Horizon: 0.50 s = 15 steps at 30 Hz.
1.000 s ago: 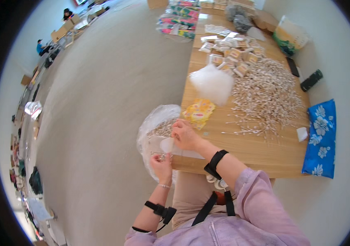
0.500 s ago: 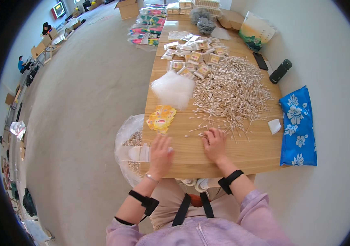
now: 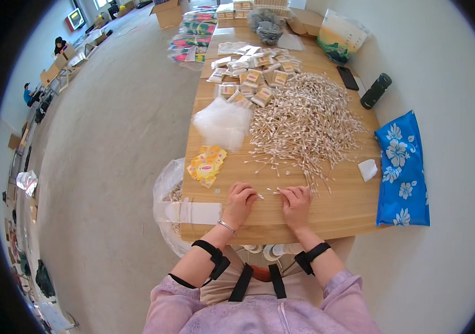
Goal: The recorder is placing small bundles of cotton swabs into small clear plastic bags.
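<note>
My left hand is closed near the table's front edge, its fingertips pinching a cotton swab whose white tip points right. Facing it, my right hand is closed around a few cotton swabs, their tips sticking out to the left. A small gap parts the two hands. Beyond them spreads a big loose pile of cotton swabs. To its left lie a stack of clear plastic bags and overlapping yellow cards. A white flat strip rests beside my left wrist.
Filled small packets are heaped farther back. On the right are a blue floral pouch, a white scrap, a dark bottle and a phone. A clear bag of swabs hangs at the left table edge.
Both hands have closed and now hold cotton swabs. My left hand has moved right, away from the white strip; my right hand has drawn back from the pile's near edge. The view has shifted slightly.
</note>
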### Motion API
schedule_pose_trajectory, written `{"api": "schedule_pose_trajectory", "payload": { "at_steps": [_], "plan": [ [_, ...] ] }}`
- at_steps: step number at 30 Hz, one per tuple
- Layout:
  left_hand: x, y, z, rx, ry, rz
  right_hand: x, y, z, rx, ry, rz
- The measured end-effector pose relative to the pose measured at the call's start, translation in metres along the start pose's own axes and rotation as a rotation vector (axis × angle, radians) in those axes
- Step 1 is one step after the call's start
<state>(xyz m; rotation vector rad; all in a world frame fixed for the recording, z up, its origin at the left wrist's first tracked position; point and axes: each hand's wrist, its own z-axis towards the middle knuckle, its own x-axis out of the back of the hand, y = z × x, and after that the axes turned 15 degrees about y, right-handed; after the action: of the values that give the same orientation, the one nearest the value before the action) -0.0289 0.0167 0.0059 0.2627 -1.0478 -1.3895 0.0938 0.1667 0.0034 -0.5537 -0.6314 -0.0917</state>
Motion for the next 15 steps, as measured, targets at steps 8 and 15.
{"api": "schedule_pose_trajectory", "payload": {
  "at_steps": [8, 15],
  "plan": [
    [0.004, 0.014, -0.022, -0.002, -0.121, 0.024, -0.004, -0.014, -0.002, 0.012, 0.019, -0.091],
    [0.005, 0.019, -0.025, -0.041, -0.014, -0.004, 0.014, -0.027, -0.015, -0.098, 0.028, -0.054]
  ]
}}
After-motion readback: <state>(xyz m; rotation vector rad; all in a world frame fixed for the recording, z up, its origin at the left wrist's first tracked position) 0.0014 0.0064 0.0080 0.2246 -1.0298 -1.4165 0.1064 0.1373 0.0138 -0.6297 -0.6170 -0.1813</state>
